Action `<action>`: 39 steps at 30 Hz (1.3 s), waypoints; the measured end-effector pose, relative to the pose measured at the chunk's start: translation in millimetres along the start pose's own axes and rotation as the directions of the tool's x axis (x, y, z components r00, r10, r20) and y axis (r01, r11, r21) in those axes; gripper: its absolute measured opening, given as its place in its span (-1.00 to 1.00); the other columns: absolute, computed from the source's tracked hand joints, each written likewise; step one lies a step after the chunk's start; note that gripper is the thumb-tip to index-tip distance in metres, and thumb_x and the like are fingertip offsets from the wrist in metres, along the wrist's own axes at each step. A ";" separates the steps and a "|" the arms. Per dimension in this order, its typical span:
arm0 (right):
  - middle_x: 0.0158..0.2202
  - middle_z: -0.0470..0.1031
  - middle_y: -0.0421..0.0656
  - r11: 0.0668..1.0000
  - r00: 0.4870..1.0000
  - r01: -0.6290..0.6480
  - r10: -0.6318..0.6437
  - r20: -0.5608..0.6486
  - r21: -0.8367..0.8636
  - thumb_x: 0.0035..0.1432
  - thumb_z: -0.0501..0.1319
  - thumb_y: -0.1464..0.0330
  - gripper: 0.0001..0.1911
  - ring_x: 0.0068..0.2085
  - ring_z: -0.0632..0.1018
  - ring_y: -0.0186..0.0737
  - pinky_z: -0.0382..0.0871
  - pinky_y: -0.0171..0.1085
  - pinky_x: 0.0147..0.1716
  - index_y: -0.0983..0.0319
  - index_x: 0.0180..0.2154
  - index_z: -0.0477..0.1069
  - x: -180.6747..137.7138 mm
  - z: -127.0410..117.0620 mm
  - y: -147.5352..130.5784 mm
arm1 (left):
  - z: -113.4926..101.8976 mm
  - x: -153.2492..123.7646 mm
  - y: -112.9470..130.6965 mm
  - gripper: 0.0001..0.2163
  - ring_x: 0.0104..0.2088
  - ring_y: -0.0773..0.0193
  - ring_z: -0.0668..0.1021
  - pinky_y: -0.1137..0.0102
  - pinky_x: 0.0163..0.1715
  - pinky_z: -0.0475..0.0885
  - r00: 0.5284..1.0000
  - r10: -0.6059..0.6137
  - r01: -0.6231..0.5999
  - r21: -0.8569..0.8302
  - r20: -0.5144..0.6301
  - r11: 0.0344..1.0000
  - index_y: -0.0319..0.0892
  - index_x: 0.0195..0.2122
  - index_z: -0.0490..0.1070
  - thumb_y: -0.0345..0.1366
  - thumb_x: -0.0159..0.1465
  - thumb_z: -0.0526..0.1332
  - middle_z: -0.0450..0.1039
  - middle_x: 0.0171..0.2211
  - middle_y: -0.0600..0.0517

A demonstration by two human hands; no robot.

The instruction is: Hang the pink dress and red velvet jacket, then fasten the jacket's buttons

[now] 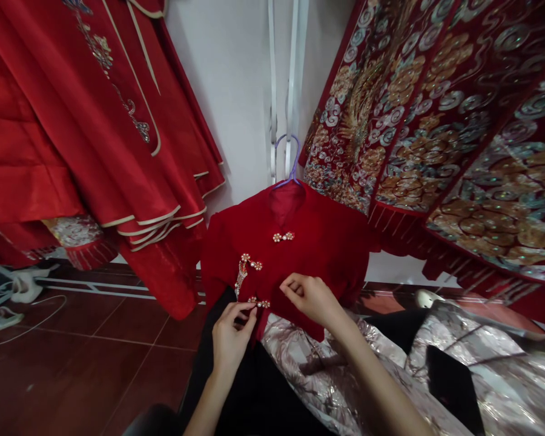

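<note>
A short red velvet jacket (pixel 327 242) hangs in front of me on a purple hanger (pixel 293 171). Flower-shaped clasps with pearls fasten it at the collar (pixel 283 237), and more sit along its slanted opening, where beaded strands (pixel 240 278) dangle. With thumb and fingers, my left hand (pixel 233 333) pinches the jacket's edge beside the lowest clasp (pixel 260 303). My right hand (pixel 312 298) is held in front of the jacket's lower part, thumb and forefinger pressed together and the other fingers curled. Whatever it may pinch is too small to see.
Red garments with pale piping (pixel 177 181) hang at the left, and a heavily embroidered red garment (pixel 404 121) hangs at the right. White rack poles (pixel 281 79) stand behind the hanger. Shiny patterned fabric (pixel 300 363) and a black flat object (pixel 454 381) lie at the lower right.
</note>
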State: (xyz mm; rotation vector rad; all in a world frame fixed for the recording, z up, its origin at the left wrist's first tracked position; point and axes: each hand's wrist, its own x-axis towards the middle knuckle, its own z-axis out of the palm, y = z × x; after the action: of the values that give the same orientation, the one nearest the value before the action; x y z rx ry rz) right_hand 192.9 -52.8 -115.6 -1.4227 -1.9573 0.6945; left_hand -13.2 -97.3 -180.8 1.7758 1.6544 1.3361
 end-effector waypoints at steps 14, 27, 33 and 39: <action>-0.41 0.56 -0.18 0.994 0.989 -0.013 -0.003 0.150 0.107 -0.02 0.33 0.37 -0.88 -0.37 0.57 -0.27 0.36 -0.39 -0.40 0.21 -0.37 0.44 5.4 46.4 12.0 | 6.7 8.3 -3.7 -0.81 -0.38 0.28 0.56 0.44 -0.43 0.47 0.997 0.074 -0.076 0.059 0.036 0.995 -0.12 -0.32 0.51 -0.15 0.23 0.18 0.51 -0.33 0.01; -0.43 0.56 -0.17 0.994 0.994 -0.001 -0.012 0.108 0.111 0.03 0.29 0.33 -0.91 -0.40 0.56 -0.28 0.35 -0.39 -0.42 0.22 -0.37 0.45 6.4 54.0 13.1 | 15.8 0.4 -7.1 -0.82 -0.41 0.32 0.52 0.43 -0.38 0.48 0.992 0.119 -0.114 0.090 -0.052 0.989 -0.15 -0.33 0.47 -0.16 0.22 0.19 0.46 -0.37 0.02; -0.47 0.56 -0.18 0.974 0.970 0.030 -0.082 0.228 0.224 0.00 0.33 0.28 -0.83 -0.44 0.56 -0.30 0.36 -0.40 -0.45 0.24 -0.40 0.45 4.2 26.1 17.7 | 6.1 16.4 7.6 -0.83 -0.45 0.34 0.51 0.48 -0.50 0.44 0.997 0.059 -0.061 0.036 0.057 0.997 -0.15 -0.35 0.47 -0.16 0.15 0.25 0.48 -0.39 0.03; -0.43 0.57 -0.18 0.972 0.951 0.052 -0.117 0.286 0.227 0.00 0.34 0.24 -0.80 -0.40 0.56 -0.29 0.38 -0.37 -0.41 0.24 -0.38 0.46 -5.1 -17.5 16.8 | -10.7 67.0 21.2 -0.73 -0.42 0.36 0.50 0.50 -0.49 0.44 0.992 0.120 -0.120 0.006 -0.035 0.993 -0.14 -0.12 0.43 -0.13 0.22 0.18 0.46 -0.30 0.01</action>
State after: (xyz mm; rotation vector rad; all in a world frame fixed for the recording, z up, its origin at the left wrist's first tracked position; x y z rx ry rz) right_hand 217.6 -51.9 -116.7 -1.1459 -2.0778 1.1005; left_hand -19.3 -44.7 -133.4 1.8912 1.5908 1.4247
